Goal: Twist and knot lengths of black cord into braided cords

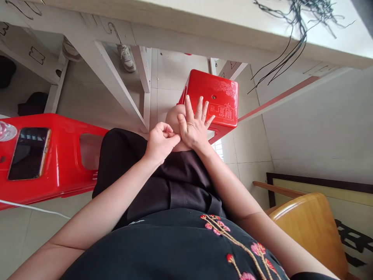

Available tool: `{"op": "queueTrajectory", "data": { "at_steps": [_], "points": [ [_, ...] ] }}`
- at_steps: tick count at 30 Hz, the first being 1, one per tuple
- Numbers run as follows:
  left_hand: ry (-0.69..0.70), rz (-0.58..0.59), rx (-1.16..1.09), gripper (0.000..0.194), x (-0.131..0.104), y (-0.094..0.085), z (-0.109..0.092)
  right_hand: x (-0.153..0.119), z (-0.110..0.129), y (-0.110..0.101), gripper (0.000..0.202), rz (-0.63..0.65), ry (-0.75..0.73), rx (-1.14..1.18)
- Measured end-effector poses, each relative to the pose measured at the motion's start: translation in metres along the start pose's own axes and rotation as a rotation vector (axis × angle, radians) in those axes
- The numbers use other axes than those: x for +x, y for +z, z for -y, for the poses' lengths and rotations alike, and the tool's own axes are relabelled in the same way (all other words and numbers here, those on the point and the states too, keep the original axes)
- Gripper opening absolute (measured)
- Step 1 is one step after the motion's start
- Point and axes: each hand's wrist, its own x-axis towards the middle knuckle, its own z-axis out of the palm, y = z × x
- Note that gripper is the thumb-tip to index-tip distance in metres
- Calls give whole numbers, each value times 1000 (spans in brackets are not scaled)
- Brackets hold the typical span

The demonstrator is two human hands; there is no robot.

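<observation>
My right hand [196,123] has its fingers spread over my bare knee [175,116], its back partly turned up. Just left of it, my left hand [163,142] is closed, thumb and fingers pinched together near the base of the right thumb. Whatever the pinch holds, if anything, is too small to make out. Beyond the knee is a red plastic stool [215,93] with a patterned seat. Dark fabric [186,175] covers my lap.
A white table edge [186,23] crosses the top, with black cords [300,23] hanging over it at right. At left, a red stool [67,155] bears a phone [30,153]. A wooden chair [314,225] stands at lower right. A person's shoe [126,58] shows under the table.
</observation>
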Motion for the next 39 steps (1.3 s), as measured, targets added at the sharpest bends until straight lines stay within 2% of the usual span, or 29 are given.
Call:
{"op": "queueTrajectory", "data": {
  "at_steps": [6, 14, 21, 32, 39],
  "points": [
    [12, -53, -75, 31, 11, -2, -2, 19, 7, 6, 62, -11, -25, -43],
    [-21, -76, -87, 32, 14, -1, -3, 21, 14, -1, 66, 56, -20, -140],
    [-10, -120, -106, 32, 21, -3, -5, 38, 22, 3, 66, 62, -54, -225],
    [-1, -120, -73, 32, 34, -1, -11, 61, 24, 2, 67, 99, -87, -283],
    [-9, -100, -38, 32, 42, -3, -11, 70, 25, 3, 73, 168, -53, -310]
  ]
}}
